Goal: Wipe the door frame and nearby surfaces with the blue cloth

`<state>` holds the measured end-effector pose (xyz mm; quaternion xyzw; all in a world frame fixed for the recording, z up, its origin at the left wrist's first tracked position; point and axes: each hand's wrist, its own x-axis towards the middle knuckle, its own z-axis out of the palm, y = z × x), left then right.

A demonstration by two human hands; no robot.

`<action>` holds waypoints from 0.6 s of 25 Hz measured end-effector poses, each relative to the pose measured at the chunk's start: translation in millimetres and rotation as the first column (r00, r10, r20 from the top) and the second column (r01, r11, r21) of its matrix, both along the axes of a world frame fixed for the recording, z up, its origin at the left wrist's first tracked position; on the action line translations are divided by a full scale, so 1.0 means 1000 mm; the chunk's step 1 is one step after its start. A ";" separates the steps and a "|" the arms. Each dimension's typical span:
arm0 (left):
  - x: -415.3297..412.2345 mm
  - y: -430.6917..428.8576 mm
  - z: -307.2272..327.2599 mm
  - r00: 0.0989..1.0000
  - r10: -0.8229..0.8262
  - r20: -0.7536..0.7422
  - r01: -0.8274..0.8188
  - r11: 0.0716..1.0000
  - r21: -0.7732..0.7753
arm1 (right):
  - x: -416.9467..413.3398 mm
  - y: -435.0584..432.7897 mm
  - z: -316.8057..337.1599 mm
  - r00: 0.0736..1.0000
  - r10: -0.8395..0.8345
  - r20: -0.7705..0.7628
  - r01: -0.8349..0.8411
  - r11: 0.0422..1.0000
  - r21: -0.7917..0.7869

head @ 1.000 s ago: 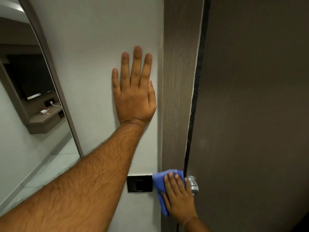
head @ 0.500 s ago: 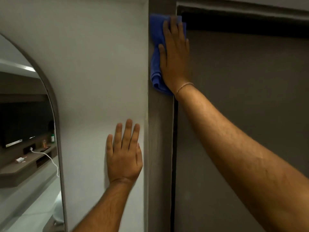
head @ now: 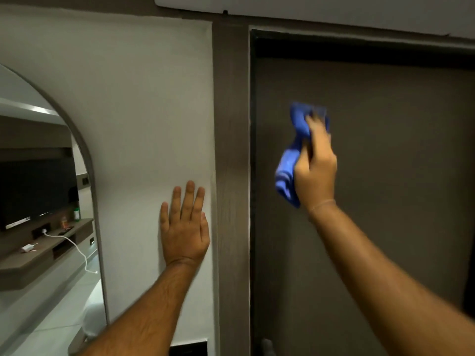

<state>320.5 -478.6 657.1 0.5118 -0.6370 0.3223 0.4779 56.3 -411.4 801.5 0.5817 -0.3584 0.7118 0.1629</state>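
The blue cloth (head: 286, 170) is bunched in the right hand (head: 317, 165), in front of the upper left part of the door (head: 385, 176). It lies to the right of the door frame (head: 231, 150) and apart from it. Half a second earlier the cloth lay flat under the right palm, pressed against the frame upright close to its top corner. It has since left the frame, dropped lower and crossed onto the door side. One end of the cloth sticks up above the fingertips; the other hangs below the heel of the hand, beside the wrist. The right-hand fingers are curled round the cloth and grip it, where before they were straight and flat on it. The hand and cloth are blurred. Whether the cloth touches the door surface cannot be told.

The left hand (head: 183, 229) remains flat on the white wall (head: 141, 111), fingers straight, close together and pointing up. Its thumb edge is just beside the left edge of the frame, as it was earlier. It holds nothing.

An arched mirror (head: 38, 201) stands near the left edge of the wall, well apart from the left hand. A dark switch plate (head: 189, 349) sits at the bottom edge of the wall, just beside the frame. A white panel (head: 334, 11) runs above the top edge of the frame.
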 end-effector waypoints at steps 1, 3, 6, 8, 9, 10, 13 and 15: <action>-0.008 0.010 -0.003 0.995 -0.045 -0.086 0.044 0.999 -0.013 | -0.017 0.018 -0.060 1.000 0.004 0.024 -0.005 0.998 0.069; -0.034 0.035 -0.020 0.922 -0.153 -0.355 0.132 0.988 -0.082 | -0.047 0.060 -0.194 0.996 -0.031 0.078 0.009 0.961 0.275; -0.110 0.091 -0.124 0.852 -0.208 -0.480 0.232 0.973 -0.009 | -0.090 0.167 -0.396 0.959 -0.202 0.198 0.021 0.750 0.661; -0.177 0.148 -0.234 0.906 -0.261 -0.334 0.365 0.882 0.299 | -0.123 0.252 -0.512 0.918 -0.336 0.212 -0.002 0.530 0.848; -0.202 0.181 -0.288 0.906 -0.323 -0.273 0.418 0.781 0.464 | -0.138 0.291 -0.562 0.879 -0.404 0.252 -0.060 0.430 0.901; -0.224 0.215 -0.344 0.901 -0.385 -0.199 0.422 0.673 0.608 | -0.155 0.328 -0.606 0.817 -0.484 0.315 -0.139 0.365 0.921; -0.260 0.316 -0.492 0.858 -0.502 -0.109 0.287 0.292 0.913 | -0.201 0.430 -0.708 0.629 -0.682 0.373 -0.287 0.242 0.927; -0.258 0.379 -0.571 0.845 -0.525 -0.101 0.138 0.032 0.990 | -0.233 0.476 -0.754 0.602 -0.752 0.267 -0.329 0.071 0.942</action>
